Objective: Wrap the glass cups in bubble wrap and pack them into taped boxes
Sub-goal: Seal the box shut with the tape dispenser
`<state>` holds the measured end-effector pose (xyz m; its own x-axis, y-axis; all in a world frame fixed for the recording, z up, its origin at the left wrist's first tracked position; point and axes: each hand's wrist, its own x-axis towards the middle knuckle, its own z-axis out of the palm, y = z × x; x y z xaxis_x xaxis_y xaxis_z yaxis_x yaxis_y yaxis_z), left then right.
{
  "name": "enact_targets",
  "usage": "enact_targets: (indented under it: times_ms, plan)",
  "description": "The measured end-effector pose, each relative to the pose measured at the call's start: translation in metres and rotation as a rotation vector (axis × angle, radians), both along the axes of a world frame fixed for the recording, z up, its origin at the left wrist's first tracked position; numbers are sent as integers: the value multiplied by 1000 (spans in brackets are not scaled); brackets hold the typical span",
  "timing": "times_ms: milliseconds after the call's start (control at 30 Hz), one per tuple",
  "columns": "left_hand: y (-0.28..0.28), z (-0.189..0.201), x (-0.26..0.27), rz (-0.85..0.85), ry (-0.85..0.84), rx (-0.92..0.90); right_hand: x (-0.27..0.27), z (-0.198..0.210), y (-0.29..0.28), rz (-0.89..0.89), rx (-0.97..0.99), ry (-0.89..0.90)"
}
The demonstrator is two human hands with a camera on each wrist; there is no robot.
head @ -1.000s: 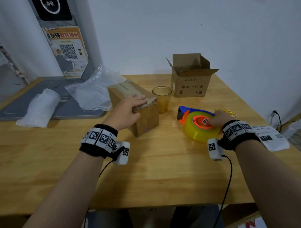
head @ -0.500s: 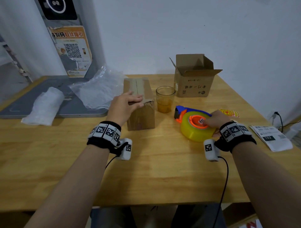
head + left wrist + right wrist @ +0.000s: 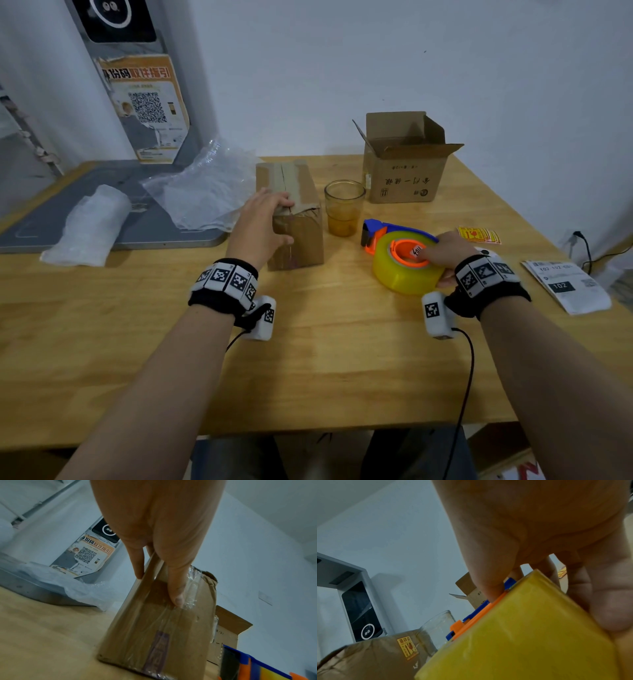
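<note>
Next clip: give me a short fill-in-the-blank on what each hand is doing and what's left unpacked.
1. The left hand holds the closed ____ box.
2. The right hand grips the yellow roll of ____.
3. The unwrapped glass cup stands between the two ____.

Missing words: cardboard; tape; boxes

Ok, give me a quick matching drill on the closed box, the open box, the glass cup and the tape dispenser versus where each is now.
Things:
1. closed box
2. open box
3. glass cup
4. tape dispenser

States:
A. under the right hand
B. flaps up, at the back of the table
C. gripped at its near end by the left hand
D. unwrapped, standing between the two boxes

Pairs: 1-C, 2-B, 3-D, 4-A
</note>
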<state>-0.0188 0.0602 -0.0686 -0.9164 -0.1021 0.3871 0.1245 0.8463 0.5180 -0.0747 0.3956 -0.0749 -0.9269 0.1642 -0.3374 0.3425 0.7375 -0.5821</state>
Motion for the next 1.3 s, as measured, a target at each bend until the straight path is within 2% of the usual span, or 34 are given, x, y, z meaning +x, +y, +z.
enact_targets:
  times_ms: [167, 300, 367, 467, 533, 600, 700, 800, 1033, 1300]
  plan:
    - [-6, -1, -3, -57, -5, 33, 1, -1, 7, -13, -113, 7]
    - [-7, 4, -3, -96, -53, 55, 4, 4, 10, -39, -387, 65]
    - [-2, 14, -1, -113, -80, 82, 7, 9, 7, 9, -494, 131]
    - [14, 34, 7, -43, 27, 127, 9, 15, 0, 79, -547, 293]
    - [24, 48, 12, 18, 116, 234, 10, 21, -6, 140, -519, 407]
    - [31, 60, 17, 31, 6, 437, 11, 28, -10, 170, -459, 516]
    - [43, 72, 26, -71, -347, 726, 13, 35, -15, 188, -402, 647]
    - [53, 75, 30, -153, -541, 874, 15, 38, -21, 191, -407, 714]
    - [69, 84, 36, -151, -649, 1066, 17, 40, -32, 180, -492, 771]
    - [62, 87, 40, -111, -578, 1062, 18, 43, -40, 195, -531, 809]
